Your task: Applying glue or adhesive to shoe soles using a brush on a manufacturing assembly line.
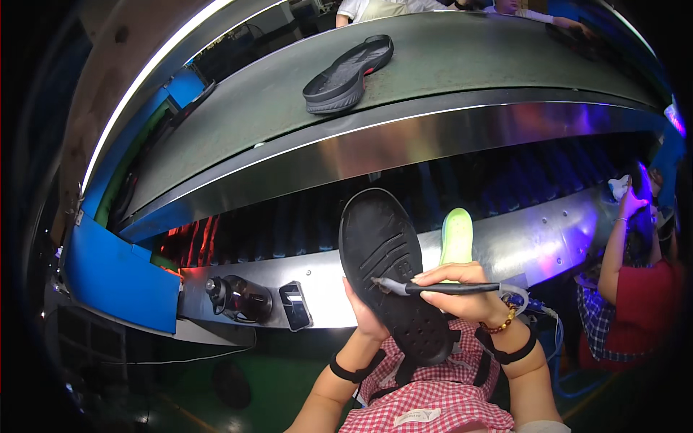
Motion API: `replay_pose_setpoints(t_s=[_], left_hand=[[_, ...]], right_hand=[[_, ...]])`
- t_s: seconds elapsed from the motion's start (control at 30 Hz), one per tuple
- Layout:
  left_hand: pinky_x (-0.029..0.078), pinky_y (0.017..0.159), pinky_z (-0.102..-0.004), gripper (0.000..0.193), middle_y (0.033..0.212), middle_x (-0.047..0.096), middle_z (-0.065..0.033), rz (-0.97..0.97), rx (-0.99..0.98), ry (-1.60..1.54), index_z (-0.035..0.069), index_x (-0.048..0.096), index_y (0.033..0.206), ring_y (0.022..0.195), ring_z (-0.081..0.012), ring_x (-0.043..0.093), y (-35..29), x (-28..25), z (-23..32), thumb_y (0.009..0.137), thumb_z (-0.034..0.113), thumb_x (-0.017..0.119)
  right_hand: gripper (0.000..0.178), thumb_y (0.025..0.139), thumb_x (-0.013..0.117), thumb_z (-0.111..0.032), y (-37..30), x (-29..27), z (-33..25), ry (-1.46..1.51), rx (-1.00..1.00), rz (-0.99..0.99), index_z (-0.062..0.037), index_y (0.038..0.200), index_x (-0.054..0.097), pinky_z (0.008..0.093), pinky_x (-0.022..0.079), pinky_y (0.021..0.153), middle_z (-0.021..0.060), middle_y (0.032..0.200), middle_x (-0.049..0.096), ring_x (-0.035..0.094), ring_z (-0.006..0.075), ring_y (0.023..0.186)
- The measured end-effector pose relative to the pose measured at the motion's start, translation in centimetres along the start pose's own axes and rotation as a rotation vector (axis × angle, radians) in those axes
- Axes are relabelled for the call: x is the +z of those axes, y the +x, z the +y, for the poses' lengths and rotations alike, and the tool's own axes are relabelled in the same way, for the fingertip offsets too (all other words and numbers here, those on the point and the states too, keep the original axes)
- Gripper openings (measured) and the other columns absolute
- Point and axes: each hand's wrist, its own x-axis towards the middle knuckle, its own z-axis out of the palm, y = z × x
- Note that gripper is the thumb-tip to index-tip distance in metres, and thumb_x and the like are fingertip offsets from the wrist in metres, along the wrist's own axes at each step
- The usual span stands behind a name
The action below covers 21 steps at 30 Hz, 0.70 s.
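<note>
Fingers (442, 274) gripping brush (455, 289), black sole (380, 252), lined, dotted

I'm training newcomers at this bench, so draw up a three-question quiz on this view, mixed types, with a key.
1. Which hand holds the black-handled brush over the black shoe sole?
2. True or false: the dark bottle is to the right of the smartphone.
3. The insole-shaped piece on the metal shelf is: a) red; b) lime green; c) white.

Key:
1. The right hand.
2. False; the dark bottle is to the left of the smartphone.
3. b.
</note>
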Motion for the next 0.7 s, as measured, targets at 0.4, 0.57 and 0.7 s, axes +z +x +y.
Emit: replay_pose_setpoints(t_s=[0.4, 0.57, 0.7], left_hand=[[0.048, 0.094, -0.0492, 0.112, 0.118, 0.058, -0.026, -0.085, 0.08, 0.238, 0.001, 0.039, 0.138, 0.104, -0.0377, 0.06, 0.3, 1.5, 0.9, 0.076, 0.087, 0.006], [0.047, 0.093, -0.0486, 0.109, 0.117, 0.059, -0.0221, -0.038, 0.127, 0.265, 0.004, 0.041, 0.138, 0.103, -0.0368, 0.059, 0.5, 2.1, 0.9, 0.076, 0.087, 0.006], [0.048, 0.092, -0.0488, 0.107, 0.116, 0.059, -0.0218, -0.024, 0.174, 0.269, 0.004, 0.043, 0.136, 0.101, -0.037, 0.06, 0.7, 2.1, 1.0, 0.077, 0.086, 0.007]], right_hand=[[0.02, 0.077, 0.071, 0.001, -1.1, -0.6, 0.6, -0.02, -0.136, -0.3, 0.0017, 0.096, 0.07, 0.0325, 0.053, 0.086, 0.0155, 0.099, 0.071, 0.069, 0.0241, 0.093], [0.019, 0.078, 0.07, 0.001, -1.5, -0.7, 0.9, 0.345, 0.214, -0.103, 0.0018, 0.097, 0.07, 0.0291, 0.052, 0.086, 0.0136, 0.104, 0.07, 0.067, 0.0192, 0.095], [0.022, 0.075, 0.073, 0.001, -1.7, -0.7, 1.6, 0.085, -0.035, -0.244, 0.0007, 0.096, 0.071, 0.0321, 0.051, 0.086, 0.0135, 0.098, 0.07, 0.067, 0.0222, 0.092]])
